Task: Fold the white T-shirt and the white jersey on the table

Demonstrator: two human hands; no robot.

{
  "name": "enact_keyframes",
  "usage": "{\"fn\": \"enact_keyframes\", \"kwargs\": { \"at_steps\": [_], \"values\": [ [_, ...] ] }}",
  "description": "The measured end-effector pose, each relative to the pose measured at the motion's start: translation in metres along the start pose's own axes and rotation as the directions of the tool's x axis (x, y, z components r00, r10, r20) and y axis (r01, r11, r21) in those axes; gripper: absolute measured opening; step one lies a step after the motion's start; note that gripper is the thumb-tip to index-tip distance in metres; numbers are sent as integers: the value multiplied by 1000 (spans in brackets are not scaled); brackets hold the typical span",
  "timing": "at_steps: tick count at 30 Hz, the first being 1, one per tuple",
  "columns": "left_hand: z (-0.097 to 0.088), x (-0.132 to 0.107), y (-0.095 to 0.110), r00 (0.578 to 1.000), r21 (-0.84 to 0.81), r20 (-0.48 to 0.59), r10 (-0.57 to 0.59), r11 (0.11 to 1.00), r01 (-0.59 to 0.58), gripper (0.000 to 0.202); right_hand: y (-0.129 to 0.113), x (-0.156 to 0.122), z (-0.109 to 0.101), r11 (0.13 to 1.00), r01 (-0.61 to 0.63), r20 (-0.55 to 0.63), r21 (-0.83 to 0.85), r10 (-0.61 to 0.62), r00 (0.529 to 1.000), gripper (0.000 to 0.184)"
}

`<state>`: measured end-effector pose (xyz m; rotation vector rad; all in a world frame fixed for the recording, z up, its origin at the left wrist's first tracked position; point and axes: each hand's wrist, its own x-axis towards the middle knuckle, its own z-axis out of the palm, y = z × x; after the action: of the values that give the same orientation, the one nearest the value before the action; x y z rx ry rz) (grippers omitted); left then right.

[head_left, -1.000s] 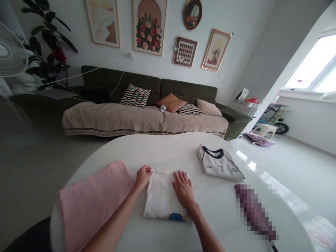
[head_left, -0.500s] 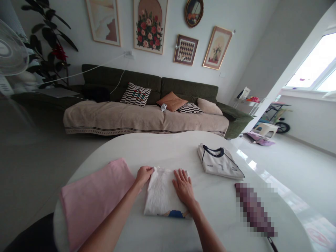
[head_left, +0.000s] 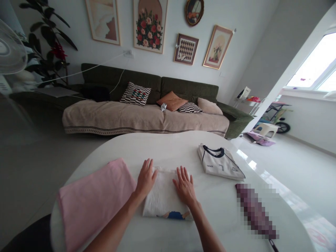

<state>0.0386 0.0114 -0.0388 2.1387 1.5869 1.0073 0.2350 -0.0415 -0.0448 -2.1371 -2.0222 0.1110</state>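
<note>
A folded white garment (head_left: 165, 196) with a blue print along its near edge lies on the white table (head_left: 147, 147). My left hand (head_left: 146, 178) rests open at its left edge, fingers stretched away from me. On the right side of the garment my right hand (head_left: 184, 184) lies flat with fingers spread. Left of the garment, partly under my left forearm, is a folded pink cloth (head_left: 97, 196). A folded white jersey (head_left: 220, 162) with a dark collar sits at the back right.
A blurred-out dark purple item (head_left: 254, 210) with a thin black strap lies near the table's right edge. Beyond the table stands a green sofa (head_left: 189, 84) with a beige cover and several cushions. A fan (head_left: 12, 49) is at the far left.
My left hand has let go of the garment's far left corner and opened flat at its left edge. My right hand has stayed in nearly the same place.
</note>
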Motion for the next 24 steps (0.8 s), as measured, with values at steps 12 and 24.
{"fn": "enact_keyframes", "kwargs": {
  "at_steps": [12, 24],
  "values": [
    [10, -12, 0, 968, 258, 242, -63, 966, -2, 50, 22, 3, -2, 989, -146, 71, 0, 145, 987, 51],
    [-51, 48, 17, 957, -165, 266, -116, 973, 164, 13, 20, 26, -91, 989, -79, -55, 124, 87, 995, 30]
  ]
}}
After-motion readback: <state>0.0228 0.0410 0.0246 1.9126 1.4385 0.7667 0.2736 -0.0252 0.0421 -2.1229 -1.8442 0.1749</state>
